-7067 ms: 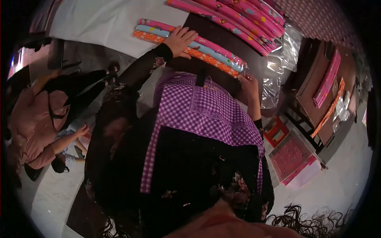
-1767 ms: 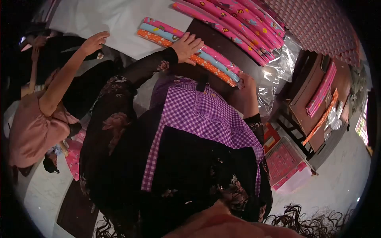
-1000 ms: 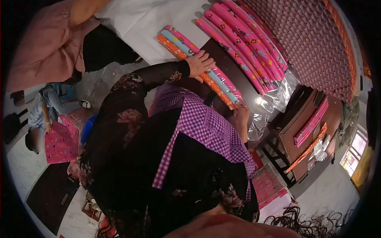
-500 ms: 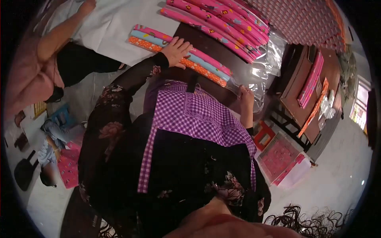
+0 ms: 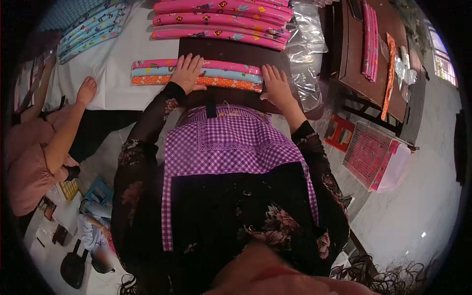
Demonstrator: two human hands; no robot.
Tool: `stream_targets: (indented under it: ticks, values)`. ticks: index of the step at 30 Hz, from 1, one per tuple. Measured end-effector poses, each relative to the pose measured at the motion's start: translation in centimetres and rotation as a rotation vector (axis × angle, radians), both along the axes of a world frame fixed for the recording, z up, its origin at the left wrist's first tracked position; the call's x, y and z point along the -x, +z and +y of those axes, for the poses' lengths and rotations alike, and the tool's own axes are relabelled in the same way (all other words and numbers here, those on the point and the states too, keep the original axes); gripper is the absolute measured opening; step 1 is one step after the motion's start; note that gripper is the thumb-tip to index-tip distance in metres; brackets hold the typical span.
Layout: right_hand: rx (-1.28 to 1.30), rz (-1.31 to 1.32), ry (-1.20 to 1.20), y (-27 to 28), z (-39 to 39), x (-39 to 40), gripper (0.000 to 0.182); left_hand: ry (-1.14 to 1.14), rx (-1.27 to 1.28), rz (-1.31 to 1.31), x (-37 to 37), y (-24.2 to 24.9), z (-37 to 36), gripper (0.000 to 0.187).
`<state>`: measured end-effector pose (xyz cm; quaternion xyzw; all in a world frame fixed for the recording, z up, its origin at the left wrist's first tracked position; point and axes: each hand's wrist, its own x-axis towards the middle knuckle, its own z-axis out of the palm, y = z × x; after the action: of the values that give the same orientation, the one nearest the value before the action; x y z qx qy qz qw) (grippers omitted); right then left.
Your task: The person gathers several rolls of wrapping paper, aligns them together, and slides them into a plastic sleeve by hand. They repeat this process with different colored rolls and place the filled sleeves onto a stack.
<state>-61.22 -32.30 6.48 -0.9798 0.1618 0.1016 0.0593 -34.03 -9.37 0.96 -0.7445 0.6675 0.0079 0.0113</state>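
Three slim patterned rolls, a pink roll [image 5: 221, 65], a light blue roll [image 5: 231, 75] and an orange roll [image 5: 226, 84], lie side by side across the dark table in front of me. My left hand [image 5: 188, 73] rests flat across them near the middle, fingers spread. At their right ends is my right hand [image 5: 278, 88], fingers stretched out and touching the ends. Clear plastic sleeves [image 5: 305, 59] lie just beyond my right hand. I cannot make out whether plastic covers the three rolls.
Behind the rolls lies a stack of pink patterned rolls [image 5: 221, 22]; light blue rolls [image 5: 93, 32] are at far left on a white cloth [image 5: 113, 83]. A co-worker's hand [image 5: 87, 90] rests on its edge. A brown side table [image 5: 373, 93] and a plastic crate [image 5: 368, 157] stand right.
My right hand has let go of the clear plastic it pinched and opened against the roll ends. My left hand stays on the rolls. The view has turned, and the rolls now lie nearly level.
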Motion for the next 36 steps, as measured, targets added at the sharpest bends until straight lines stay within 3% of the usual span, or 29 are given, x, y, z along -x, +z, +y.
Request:
stream_targets:
  ticks: [3, 4, 7, 15, 19, 22, 24, 27, 28, 30, 34, 36]
  values:
    - [-0.085, -0.054, -0.080, -1.1, 0.0, -0.1, 0.096, 0.026, -0.004, 0.024, 0.2, 0.3, -0.2, 0.110]
    - [-0.081, -0.132, -0.091, -1.5, 0.1, -0.2, 0.081, 0.027, 0.013, 0.027, 0.3, 0.3, -0.1, 0.110]
    - [-0.199, -0.073, -0.138, -2.5, -0.4, -0.5, 0.071, 0.037, 0.007, 0.061, 0.8, 0.6, -0.6, 0.112]
    - [-0.305, 0.062, -0.263, -2.5, -0.2, -1.5, 0.071, -0.073, 0.039, 0.099, 5.3, -0.1, -5.3, 0.111]
    - [-0.372, 0.001, -0.338, -3.6, -0.5, -1.1, 0.055, -0.109, 0.048, 0.080, 7.3, 1.2, -7.2, 0.109]
    - [-0.375, 0.010, -0.385, -4.0, -0.6, -1.0, 0.046, -0.110, -0.208, 0.115, 7.1, 2.5, -7.8, 0.108]
    - [-0.388, -0.050, -0.413, -3.9, -0.2, -0.5, 0.043, -0.093, -0.056, 0.326, 6.2, 1.3, -7.2, 0.105]
    - [-0.375, -0.015, -0.399, -3.7, -0.1, -0.6, 0.030, 0.199, 0.235, 0.422, 3.3, 0.9, -5.1, 0.087]
    - [-0.393, -0.023, -0.387, -4.0, -0.3, -0.5, 0.031, 0.332, 0.430, 0.377, 1.6, 1.1, -3.9, 0.068]
    - [-0.400, 0.002, -0.403, -4.2, -0.3, -0.7, 0.031, 0.613, 0.667, 0.338, -2.9, 1.4, -0.8, 0.052]
    - [-0.439, -0.011, -0.341, -5.2, -1.3, -0.4, 0.030, 1.060, 0.664, 0.040, -10.4, -2.2, 6.8, 0.044]
    - [-0.427, 0.094, -0.315, -5.0, -1.4, -0.8, 0.031, 1.113, 0.588, 0.129, -11.7, -3.5, 8.8, 0.044]
